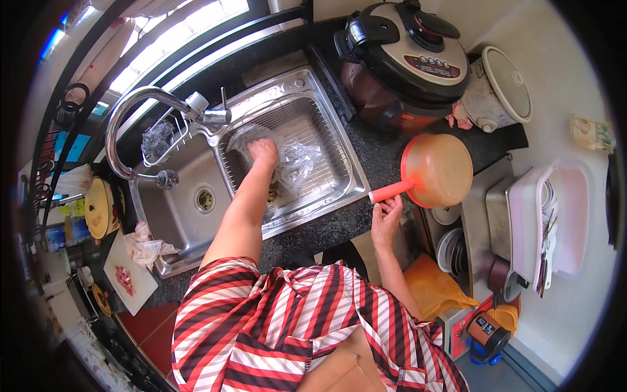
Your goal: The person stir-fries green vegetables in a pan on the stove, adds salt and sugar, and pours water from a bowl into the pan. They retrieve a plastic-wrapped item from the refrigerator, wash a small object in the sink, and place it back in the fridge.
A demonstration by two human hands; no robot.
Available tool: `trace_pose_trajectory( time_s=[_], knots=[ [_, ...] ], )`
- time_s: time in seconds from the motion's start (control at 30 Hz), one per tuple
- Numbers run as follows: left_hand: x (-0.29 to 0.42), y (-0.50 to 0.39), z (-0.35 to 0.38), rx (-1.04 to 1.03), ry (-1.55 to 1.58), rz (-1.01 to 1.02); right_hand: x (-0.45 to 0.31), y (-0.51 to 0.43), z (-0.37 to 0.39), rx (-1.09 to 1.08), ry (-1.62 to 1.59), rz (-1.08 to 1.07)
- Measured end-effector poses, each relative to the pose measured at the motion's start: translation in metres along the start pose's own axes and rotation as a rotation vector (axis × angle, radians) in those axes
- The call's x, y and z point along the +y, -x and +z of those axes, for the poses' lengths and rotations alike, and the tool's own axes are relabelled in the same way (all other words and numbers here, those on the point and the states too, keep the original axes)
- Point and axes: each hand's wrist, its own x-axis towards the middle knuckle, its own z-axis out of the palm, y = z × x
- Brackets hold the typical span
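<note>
My left hand [263,150] reaches into the right basin of a steel double sink [360,183], its curled fingers on a crumpled clear plastic bag [243,139]. More clear plastic film [300,159] lies beside it on the wire rack [323,130] in that basin. Some greenish matter shows beneath my left forearm, mostly hidden. My right hand [386,218] is at the sink's right, fingers apart, fingertips at the lower edge of a red handle [392,190]. This handle belongs to an upside-down plastic dipper [437,169] at the counter's edge.
A chrome faucet [169,95] arches over the left basin [183,220]. An electric pressure cooker [404,68] and a lidded pot [494,93] stand behind the dipper. A cutting board [112,269] with chopped meat [125,280] and a cloth [147,244] lie left.
</note>
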Motion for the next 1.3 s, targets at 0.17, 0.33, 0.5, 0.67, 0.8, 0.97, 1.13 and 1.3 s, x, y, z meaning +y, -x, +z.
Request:
trace_pose_trajectory(
  time_s=[0.17,0.33,0.5,0.67,0.8,0.97,1.13,1.3],
  knots=[
    [-0.023,0.023,-0.042,0.197,0.428,-0.053,-0.002,0.006,-0.035,-0.225,0.053,0.185],
    [-0.045,0.072,-0.118,0.404,1.039,-0.115,-0.054,0.005,-0.018,-0.585,-0.127,0.255],
    [-0.042,0.138,-0.157,0.174,1.44,-0.094,-0.136,-0.028,0.117,-0.645,-0.051,-0.324],
    [-0.074,0.196,-0.17,0.5,0.766,-0.071,-0.18,-0.024,0.21,-0.703,0.313,-0.549],
    [-0.142,0.227,-0.171,0.666,0.507,-0.345,-0.192,0.003,0.23,-1.272,0.178,-0.611],
    [-0.204,0.266,-0.165,0.713,0.432,-0.464,-0.175,-0.008,0.253,-1.294,0.499,-0.747],
    [-0.227,0.281,-0.141,0.508,0.561,-0.481,-0.096,-0.025,0.272,-1.073,0.948,-1.575],
    [-0.219,0.279,-0.109,0.431,0.617,-0.619,-0.036,-0.003,0.283,-0.985,0.932,-1.984]
  ],
)
